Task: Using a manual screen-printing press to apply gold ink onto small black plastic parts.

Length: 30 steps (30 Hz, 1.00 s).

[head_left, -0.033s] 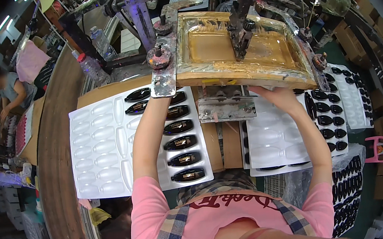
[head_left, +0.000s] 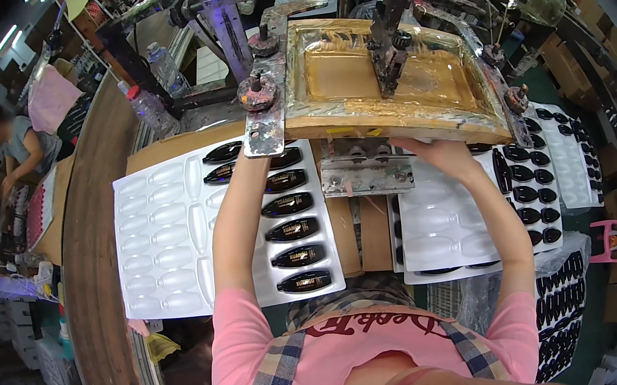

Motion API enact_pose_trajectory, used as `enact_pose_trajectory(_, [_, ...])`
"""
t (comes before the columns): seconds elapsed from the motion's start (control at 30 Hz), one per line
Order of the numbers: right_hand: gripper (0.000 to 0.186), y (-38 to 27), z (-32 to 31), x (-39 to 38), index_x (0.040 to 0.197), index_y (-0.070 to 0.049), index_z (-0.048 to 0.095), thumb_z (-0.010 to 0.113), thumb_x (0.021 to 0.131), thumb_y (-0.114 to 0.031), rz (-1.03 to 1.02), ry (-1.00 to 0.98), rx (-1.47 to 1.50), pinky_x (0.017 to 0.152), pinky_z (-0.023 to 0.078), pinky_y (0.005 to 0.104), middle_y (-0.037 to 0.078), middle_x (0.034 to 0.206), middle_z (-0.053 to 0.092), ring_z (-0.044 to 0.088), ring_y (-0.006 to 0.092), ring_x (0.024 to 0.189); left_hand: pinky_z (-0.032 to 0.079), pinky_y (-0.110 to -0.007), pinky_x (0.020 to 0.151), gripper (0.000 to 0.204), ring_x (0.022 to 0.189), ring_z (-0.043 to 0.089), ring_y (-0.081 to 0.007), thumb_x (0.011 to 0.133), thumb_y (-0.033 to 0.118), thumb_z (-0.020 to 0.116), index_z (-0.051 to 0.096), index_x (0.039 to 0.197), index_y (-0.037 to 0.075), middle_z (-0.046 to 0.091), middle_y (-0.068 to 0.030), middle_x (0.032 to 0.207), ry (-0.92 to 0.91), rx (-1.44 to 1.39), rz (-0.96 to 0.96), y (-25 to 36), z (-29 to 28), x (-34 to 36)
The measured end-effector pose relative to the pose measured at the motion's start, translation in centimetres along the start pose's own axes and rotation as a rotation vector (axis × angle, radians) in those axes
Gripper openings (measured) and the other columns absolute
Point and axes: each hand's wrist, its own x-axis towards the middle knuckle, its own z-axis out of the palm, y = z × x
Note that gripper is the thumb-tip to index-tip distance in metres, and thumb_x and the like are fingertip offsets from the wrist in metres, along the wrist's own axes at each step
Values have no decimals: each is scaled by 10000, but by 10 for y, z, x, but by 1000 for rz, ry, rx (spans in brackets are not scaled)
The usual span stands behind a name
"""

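Note:
Both my arms reach beneath a wooden screen-printing frame (head_left: pixel 391 113) filled with amber mesh. My left forearm (head_left: pixel 240 217) passes over a white moulded tray (head_left: pixel 163 274), and its hand is hidden under a metal bracket (head_left: pixel 265 134). Part of my right hand (head_left: pixel 440 158) shows below the frame's front edge, beside a stained metal fixture (head_left: pixel 367 175); its fingertips are out of sight. Whatever either hand holds is hidden. Glossy black oval pieces (head_left: pixel 294 230) with gold print fill the tray's right column.
On the right lies a second white tray (head_left: pixel 445 225), and beyond it are trays of black pieces (head_left: pixel 535 194). Plastic bottles (head_left: pixel 149 108) stand behind at left. A person (head_left: pixel 26 152) works at far left. A pink stool (head_left: pixel 611 242) is at right.
Hardly anything differs. My right thumb sits slightly farther left under the frame.

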Motion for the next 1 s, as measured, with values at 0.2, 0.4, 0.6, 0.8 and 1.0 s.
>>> enact_pose_trajectory(0.2, [500, 5, 31, 9, 1070, -7, 529, 663, 741, -359, -125, -75, -151, 845, 388, 339, 153, 1040, 549, 513, 296, 957, 457, -214, 724, 245, 909, 581, -153, 840, 82, 547, 522, 1061, -22, 607, -117, 981, 312, 178, 0, 8, -93, -73])
enact_pose_trajectory(0.4, [419, 5, -9, -19, 1058, 42, 502, 565, 816, -293, 19, -38, -207, 817, 390, 338, 193, 981, 560, 516, 289, 933, 479, -227, 709, 140, 859, 567, -129, 848, 72, 534, 498, 967, 9, 605, -119, 948, 649, 136, -133, -40, -166, -158])
enact_pose_trajectory(0.6, [467, 60, -44, -35, 1106, 60, 465, 531, 832, -312, 68, 30, -470, 893, 342, 375, 251, 1055, 519, 462, 382, 1020, 445, -236, 695, 143, 813, 557, -118, 851, 93, 532, 498, 960, 8, 613, -106, 925, 721, 261, -129, -60, -167, -169])
enact_pose_trajectory(0.8, [509, 97, -55, -59, 1123, 38, 461, 600, 765, -296, -47, 59, -940, 847, 386, 416, 274, 1013, 515, 475, 394, 981, 418, -359, 779, 219, 881, 558, -304, 820, 74, 522, 559, 1011, -26, 602, -178, 933, 527, 1118, -99, -54, -163, -173])
enact_pose_trajectory(1.0, [410, 98, -77, -62, 998, 22, 507, 678, 670, -154, 91, 6, -1018, 692, 447, 408, 204, 922, 554, 548, 345, 819, 415, -353, 804, 217, 945, 544, -312, 806, 17, 523, 560, 1017, -12, 585, -169, 988, 328, 1040, 294, -9, -108, -135])
